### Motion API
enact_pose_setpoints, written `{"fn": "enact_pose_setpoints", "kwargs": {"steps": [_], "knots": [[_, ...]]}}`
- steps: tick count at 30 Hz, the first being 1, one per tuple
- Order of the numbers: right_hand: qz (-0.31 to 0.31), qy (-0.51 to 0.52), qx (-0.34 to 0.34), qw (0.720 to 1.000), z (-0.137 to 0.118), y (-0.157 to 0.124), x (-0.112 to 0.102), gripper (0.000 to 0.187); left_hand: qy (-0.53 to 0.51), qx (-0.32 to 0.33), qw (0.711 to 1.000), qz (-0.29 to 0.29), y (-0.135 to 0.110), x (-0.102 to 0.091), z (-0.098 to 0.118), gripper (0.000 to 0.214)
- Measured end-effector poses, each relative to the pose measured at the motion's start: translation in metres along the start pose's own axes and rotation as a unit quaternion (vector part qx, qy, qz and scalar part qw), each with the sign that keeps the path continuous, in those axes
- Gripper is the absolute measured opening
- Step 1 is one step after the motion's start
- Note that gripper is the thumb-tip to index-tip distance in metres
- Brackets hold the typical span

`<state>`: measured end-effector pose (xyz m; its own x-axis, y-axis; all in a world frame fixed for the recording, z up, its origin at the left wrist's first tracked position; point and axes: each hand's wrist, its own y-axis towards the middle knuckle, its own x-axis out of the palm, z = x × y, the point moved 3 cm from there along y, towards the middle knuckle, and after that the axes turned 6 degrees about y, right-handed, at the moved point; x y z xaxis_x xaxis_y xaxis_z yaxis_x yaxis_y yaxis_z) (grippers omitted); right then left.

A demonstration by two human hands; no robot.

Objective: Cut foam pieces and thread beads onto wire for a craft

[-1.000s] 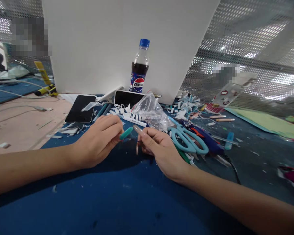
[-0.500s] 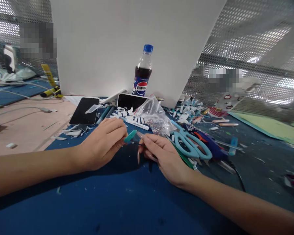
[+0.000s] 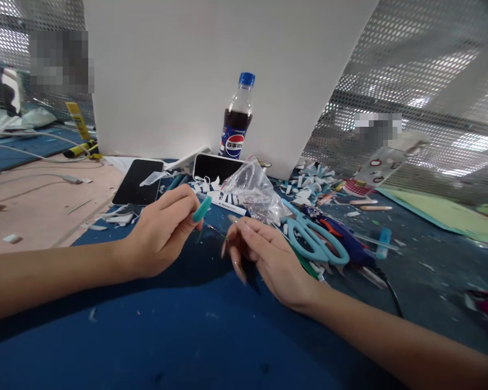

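Note:
My left hand [image 3: 162, 230] is left of centre above the blue mat [image 3: 179, 336], its fingers curled and closed. A pointed teal piece [image 3: 202, 209], shaped like a long fingernail, sticks out at the thumb; I cannot tell whether it is a nail or held. What the fingers pinch is hidden. My right hand [image 3: 268, 252], with long pale nails, pinches a thin dark strand [image 3: 216, 231] between thumb and finger. The strand reaches toward my left hand, with a tiny green spot near the right fingertips. Whether its far end touches my left hand is unclear.
Blue scissors [image 3: 315, 235] lie beside my right hand, near a clear plastic bag [image 3: 256, 189] and a white marker [image 3: 228, 206]. Behind stand a cola bottle [image 3: 238, 124] and a white board [image 3: 162, 76]. A dark phone [image 3: 138, 184] lies left, with scraps [image 3: 309, 181] right.
My left hand has moved a little up and left, away from my right hand. The teal piece now points more upward. The thin strand shows between the separated hands.

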<state>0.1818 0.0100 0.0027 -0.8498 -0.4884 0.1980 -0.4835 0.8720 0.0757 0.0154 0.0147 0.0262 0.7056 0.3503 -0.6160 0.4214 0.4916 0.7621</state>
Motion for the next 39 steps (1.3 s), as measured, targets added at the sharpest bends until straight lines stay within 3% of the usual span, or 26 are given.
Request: {"fn": "enact_pose_setpoints", "kwargs": {"steps": [6,19,24,30,39], "knots": [[0.034,-0.011,-0.020,0.999,-0.004,0.001,-0.001,0.017,-0.007,-0.072,0.997,0.011,0.001,0.000,-0.006,0.026],[0.070,0.038,-0.021,0.997,0.000,0.004,-0.007,0.024,0.029,-0.183,0.982,0.035,0.006,0.002,-0.021,0.032],[0.054,0.073,-0.025,0.996,-0.001,0.005,-0.006,0.027,0.035,-0.220,0.974,0.032,0.006,0.003,-0.026,0.030],[0.039,0.092,-0.020,0.995,-0.004,0.005,-0.005,0.024,0.036,-0.206,0.977,0.026,0.006,0.003,-0.023,0.032],[-0.014,0.143,-0.009,0.990,0.000,0.005,-0.007,0.051,0.018,-0.201,0.979,0.009,0.007,0.003,-0.017,0.031]]}}
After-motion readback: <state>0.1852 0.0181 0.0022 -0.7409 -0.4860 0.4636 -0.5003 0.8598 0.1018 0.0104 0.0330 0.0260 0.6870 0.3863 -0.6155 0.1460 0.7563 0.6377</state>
